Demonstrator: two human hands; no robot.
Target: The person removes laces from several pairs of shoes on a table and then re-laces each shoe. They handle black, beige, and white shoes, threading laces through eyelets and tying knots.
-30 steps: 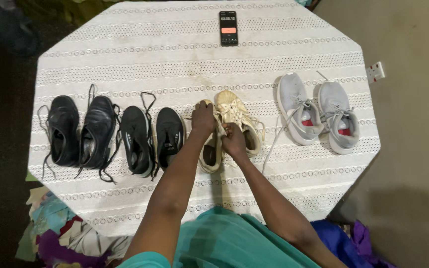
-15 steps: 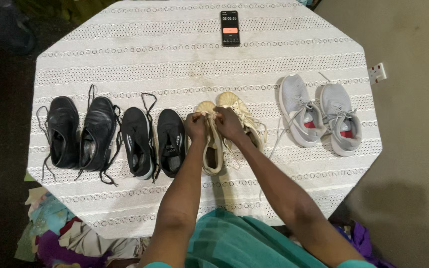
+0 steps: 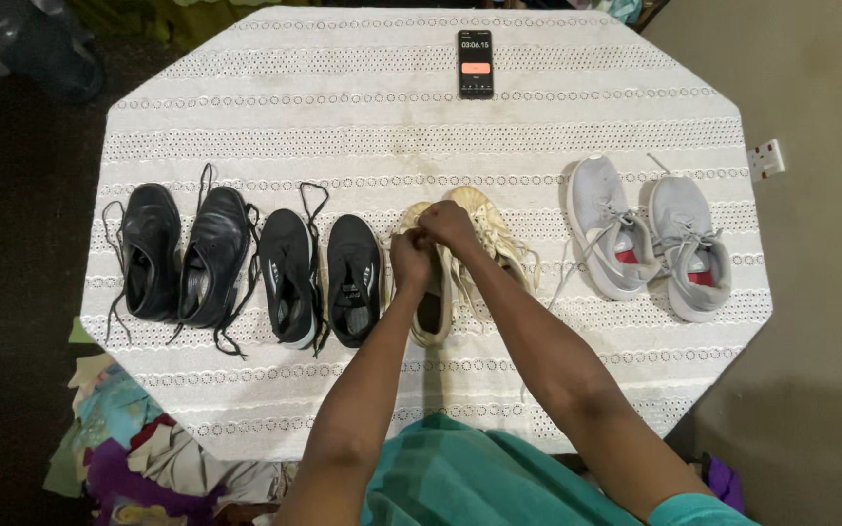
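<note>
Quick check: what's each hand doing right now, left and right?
Left hand: closed, pinching a lace over the left cream shoe.
Right hand: closed on the laces of the same shoe; exact grip cannot be told.

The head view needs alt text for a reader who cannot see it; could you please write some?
Both hands, left hand and right hand, meet over a pair of cream shoes on a white cloth-covered table. Black shoes sit left, grey trainers right, a phone beyond.

I note a white eyelet tablecloth (image 3: 343, 127). At its far edge lies a phone (image 3: 476, 63), screen lit. Left: two black leather shoes (image 3: 182, 253), then two black sneakers (image 3: 322, 278), laces loose. Right: grey sneakers (image 3: 647, 234). Wall socket (image 3: 765, 158) beyond.
</note>
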